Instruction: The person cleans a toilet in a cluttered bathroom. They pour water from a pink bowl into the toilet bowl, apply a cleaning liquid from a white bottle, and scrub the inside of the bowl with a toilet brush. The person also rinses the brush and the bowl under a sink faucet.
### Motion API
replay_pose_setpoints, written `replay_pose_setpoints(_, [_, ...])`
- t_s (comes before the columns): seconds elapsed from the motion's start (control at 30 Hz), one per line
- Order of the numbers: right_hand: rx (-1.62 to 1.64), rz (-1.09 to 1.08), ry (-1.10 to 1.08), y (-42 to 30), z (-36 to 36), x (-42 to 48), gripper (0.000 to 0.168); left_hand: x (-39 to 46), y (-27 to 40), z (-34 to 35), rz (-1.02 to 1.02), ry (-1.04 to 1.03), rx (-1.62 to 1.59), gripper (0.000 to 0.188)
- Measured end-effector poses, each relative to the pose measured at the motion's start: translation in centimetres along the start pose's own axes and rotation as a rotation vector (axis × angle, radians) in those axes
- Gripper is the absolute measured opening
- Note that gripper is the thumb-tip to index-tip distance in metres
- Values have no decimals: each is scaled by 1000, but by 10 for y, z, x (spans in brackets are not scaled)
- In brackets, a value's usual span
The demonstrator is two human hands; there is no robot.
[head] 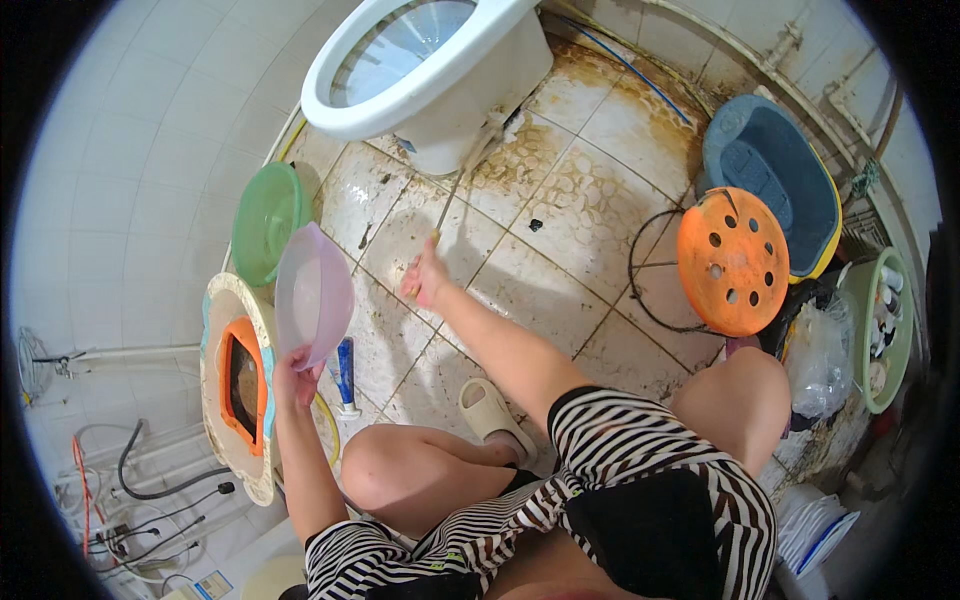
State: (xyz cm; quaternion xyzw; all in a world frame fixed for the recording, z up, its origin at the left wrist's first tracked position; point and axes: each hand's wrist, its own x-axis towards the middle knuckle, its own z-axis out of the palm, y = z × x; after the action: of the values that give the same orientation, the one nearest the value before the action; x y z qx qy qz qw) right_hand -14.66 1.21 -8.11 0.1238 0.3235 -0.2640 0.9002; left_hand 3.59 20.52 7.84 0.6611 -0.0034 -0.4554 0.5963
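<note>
My left hand grips the rim of a translucent pink plastic basin, tilted up on its side at the left. The basin's inner side faces left. My right hand is closed around the handle of a long thin brush. Its far end, blurred, reaches the floor against the base of the white toilet. Brown stains cover the floor tiles beside the toilet. A blue tube with a white cap stands on the floor by my left wrist.
A green basin and an orange-framed plastic stool line the left wall. On the right are an orange stool top with holes, a blue-grey tub, a plastic bag and a light green bin. Cables hang lower left.
</note>
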Motion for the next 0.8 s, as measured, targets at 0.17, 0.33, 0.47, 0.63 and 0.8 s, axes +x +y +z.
replay_pose_setpoints(0.17, [-2,-25,50,-32,5,24,57,7,-7,-17,12,-22,60,30])
replay_pose_setpoints(0.33, [-54,167,95,91,5,-14,56,2,-9,-28,20,49,99,32])
replay_pose_setpoints(0.47, [-66,62,91,80,-2,0,54,5,-6,-22,30,67,108,32])
replay_pose_setpoints(0.63, [-88,-56,63,46,15,-2,52,13,-10,-42,19,19,111,33])
replay_pose_setpoints(0.8, [-238,-64,85,93,31,-36,51,11,-15,-47,16,67,97,35])
